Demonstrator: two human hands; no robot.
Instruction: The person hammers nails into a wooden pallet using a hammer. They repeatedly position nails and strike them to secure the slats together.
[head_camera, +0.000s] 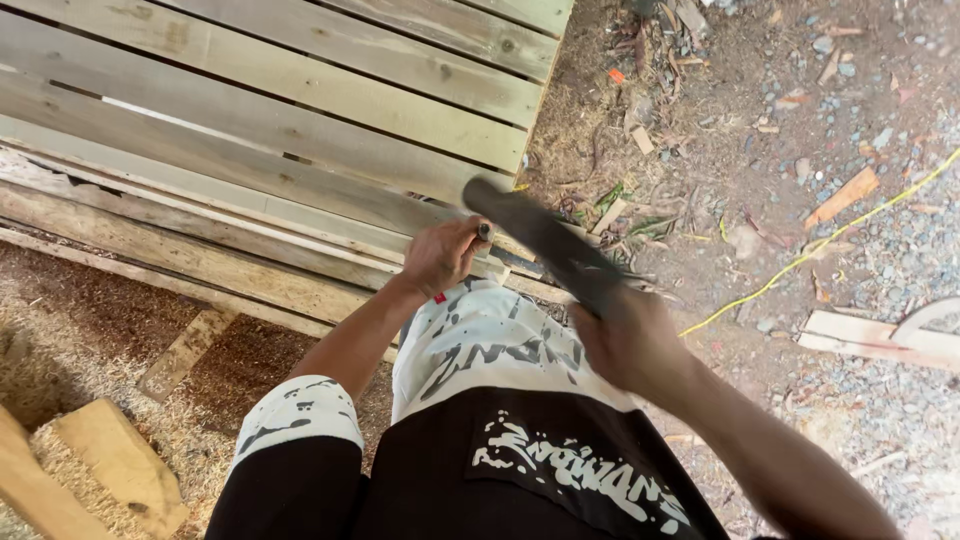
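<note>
Right hand (625, 335) was closed round the hammer (540, 240) handle, long axis running up-left, head blurred just right of the left hand (440, 255). Left fingers pinched a nail (486, 231) against the stacked planks (250, 150).

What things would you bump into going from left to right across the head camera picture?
Wood block on the sawdust → left hand pinching a nail → blurred hammer → right hand → yellow cord → flat board on the gravel.
</note>
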